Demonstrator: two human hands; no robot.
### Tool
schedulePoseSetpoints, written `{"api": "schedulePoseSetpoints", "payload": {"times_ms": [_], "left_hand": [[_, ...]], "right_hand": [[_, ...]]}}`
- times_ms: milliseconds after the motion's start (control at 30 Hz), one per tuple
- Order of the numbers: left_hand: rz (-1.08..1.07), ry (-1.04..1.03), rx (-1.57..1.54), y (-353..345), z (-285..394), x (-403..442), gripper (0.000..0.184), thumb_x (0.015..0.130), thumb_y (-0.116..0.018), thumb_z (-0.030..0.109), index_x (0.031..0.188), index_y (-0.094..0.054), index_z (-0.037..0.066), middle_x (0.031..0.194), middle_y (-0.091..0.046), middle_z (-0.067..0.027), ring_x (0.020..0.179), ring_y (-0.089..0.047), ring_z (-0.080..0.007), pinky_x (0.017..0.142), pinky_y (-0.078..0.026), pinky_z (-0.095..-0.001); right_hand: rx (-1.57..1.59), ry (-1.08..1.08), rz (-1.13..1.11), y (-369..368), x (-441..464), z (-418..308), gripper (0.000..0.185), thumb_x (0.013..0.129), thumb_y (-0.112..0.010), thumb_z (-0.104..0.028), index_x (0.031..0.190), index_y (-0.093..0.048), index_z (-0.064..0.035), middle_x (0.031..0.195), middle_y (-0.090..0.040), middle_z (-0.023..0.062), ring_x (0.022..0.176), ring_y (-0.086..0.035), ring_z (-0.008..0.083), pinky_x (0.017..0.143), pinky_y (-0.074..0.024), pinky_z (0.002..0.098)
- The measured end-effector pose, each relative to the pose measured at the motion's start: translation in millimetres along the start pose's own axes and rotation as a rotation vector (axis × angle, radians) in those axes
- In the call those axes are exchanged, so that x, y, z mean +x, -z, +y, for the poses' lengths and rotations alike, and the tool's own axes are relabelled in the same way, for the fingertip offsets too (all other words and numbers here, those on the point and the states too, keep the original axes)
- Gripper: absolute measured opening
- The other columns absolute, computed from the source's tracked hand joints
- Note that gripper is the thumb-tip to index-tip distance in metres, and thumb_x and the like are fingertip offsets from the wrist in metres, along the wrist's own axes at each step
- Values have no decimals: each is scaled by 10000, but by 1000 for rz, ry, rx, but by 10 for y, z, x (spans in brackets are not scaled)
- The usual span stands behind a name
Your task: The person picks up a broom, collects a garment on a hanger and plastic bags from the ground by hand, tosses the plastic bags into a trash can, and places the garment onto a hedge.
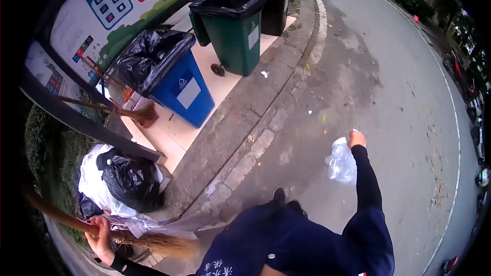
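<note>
My left hand (102, 240) is closed around the wooden handle of a broom (64, 217), at the lower left. The broom's straw bristles (166, 245) point right, low over the kerb. A thin, pinkish translucent plastic sheet or bag (148, 226) lies beside the bristles; whether my left hand also grips it, I cannot tell. Out to the right, my right hand (356, 138) is closed on a crumpled clear plastic bag (341, 166), which hangs over the road. A whitish part shows at the bag's top.
A blue bin (186, 92), a green bin (232, 41) and a dark bin (273, 5), all lined with black bags, stand on a tiled platform. Full black (130, 181) and white bags (94, 174) sit by the shelter post. Another broom (135, 113) leans behind. Parked vehicles line the far right.
</note>
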State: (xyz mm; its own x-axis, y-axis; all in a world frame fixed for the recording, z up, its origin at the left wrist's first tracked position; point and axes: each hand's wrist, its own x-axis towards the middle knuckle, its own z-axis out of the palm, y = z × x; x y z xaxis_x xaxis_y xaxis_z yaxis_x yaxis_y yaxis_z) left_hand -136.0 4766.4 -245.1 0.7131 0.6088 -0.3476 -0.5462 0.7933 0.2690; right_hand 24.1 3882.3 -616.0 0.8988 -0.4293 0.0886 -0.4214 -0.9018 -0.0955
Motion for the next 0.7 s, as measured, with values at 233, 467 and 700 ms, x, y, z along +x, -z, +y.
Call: {"api": "schedulePoseSetpoints", "payload": {"times_ms": [233, 467, 700], "left_hand": [[-43, -40, -172, -860, -1425, 105, 221, 684, -590, -2, 902, -566, -28, 868, -498, -98, 901, -436, -229, 853, -335, -409], [-39, -232, -46, -1394, -2948, 288, 291, 692, -589, 32, 962, -499, -28, 940, -473, -117, 906, -437, -237, 811, -352, -381], [47, -288, 18, -2441, -4575, 557, 146, 699, -592, 42, 828, -533, 4, 892, -482, -116, 914, -449, -258, 865, -346, -463]], "right_hand": [[189, 383, 188, 367, 3278, -1675, 153, 674, -576, -125, 821, -585, -88, 853, -590, 157, 857, -555, 353, 745, -456, 457], [453, 694, 512, 2291, 6414, -4115, 145, 620, -556, -64, 757, -579, -106, 732, -589, 164, 768, -582, 354, 678, -455, 469], [607, 773, 859, 2506, 8514, -5966, 222, 723, -503, -7, 914, -537, -116, 869, -595, 104, 757, -600, 336, 643, -487, 431]]}}
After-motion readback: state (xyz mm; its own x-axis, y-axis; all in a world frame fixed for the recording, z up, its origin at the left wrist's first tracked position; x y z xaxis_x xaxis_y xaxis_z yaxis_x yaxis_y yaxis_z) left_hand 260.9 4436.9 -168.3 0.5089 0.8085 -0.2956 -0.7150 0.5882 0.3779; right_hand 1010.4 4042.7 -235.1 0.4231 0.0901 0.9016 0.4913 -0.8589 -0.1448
